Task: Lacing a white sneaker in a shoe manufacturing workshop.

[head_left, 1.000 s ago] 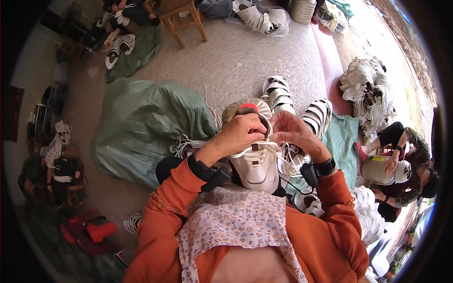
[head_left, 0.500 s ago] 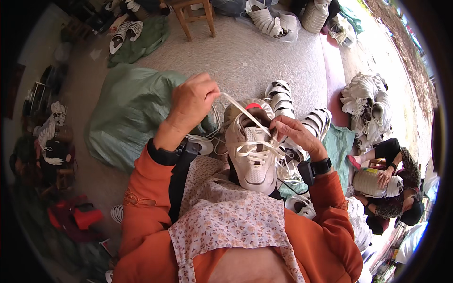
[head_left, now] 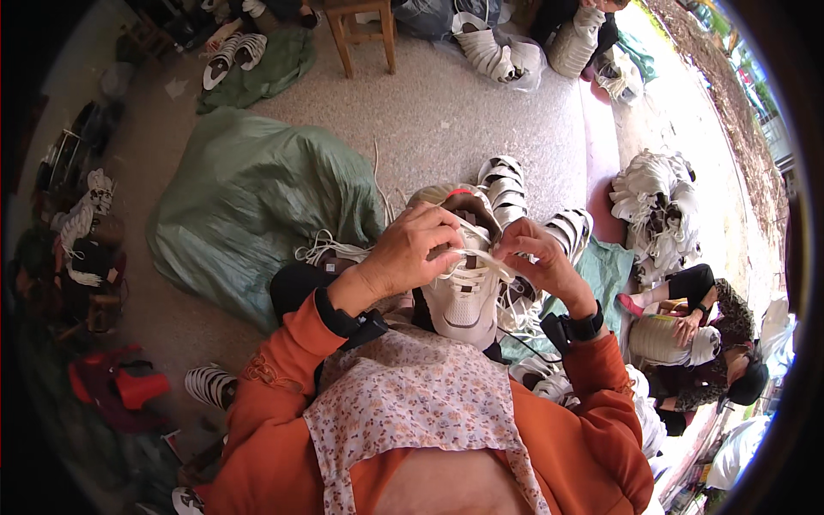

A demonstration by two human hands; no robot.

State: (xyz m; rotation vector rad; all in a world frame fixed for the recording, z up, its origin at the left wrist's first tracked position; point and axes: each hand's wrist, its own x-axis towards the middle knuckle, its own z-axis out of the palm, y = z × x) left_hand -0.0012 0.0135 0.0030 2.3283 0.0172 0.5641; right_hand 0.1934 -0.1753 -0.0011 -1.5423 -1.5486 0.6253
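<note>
A white sneaker (head_left: 464, 311) stands in front of me with its toe toward my body, its tongue and dark collar lining showing. White shoelace (head_left: 470, 255) crosses the upper part of its lacing. My left hand (head_left: 410, 249) is closed on the lace at the left side of the tongue, thumb and fingers pinched. On the other side my right hand (head_left: 539, 255) pinches the lace by the collar. Behind the sneaker, more of a stack of shoes shows, partly covered by it. A floral apron (head_left: 412, 386) lies over my lap.
Left of the sneaker lies a big green sack (head_left: 257, 206), with loose laces (head_left: 330, 249) beside it. Stacks of white shoe uppers (head_left: 505, 193) stand beyond. At right are a pile of white uppers (head_left: 657, 210) and a seated co-worker (head_left: 717, 335). A wooden stool (head_left: 360, 30) stands far off.
My left hand has come down and right from its raised place, where it pulled a lace taut, to the sneaker's tongue. My right hand stays near the collar. The view has shifted slightly.
</note>
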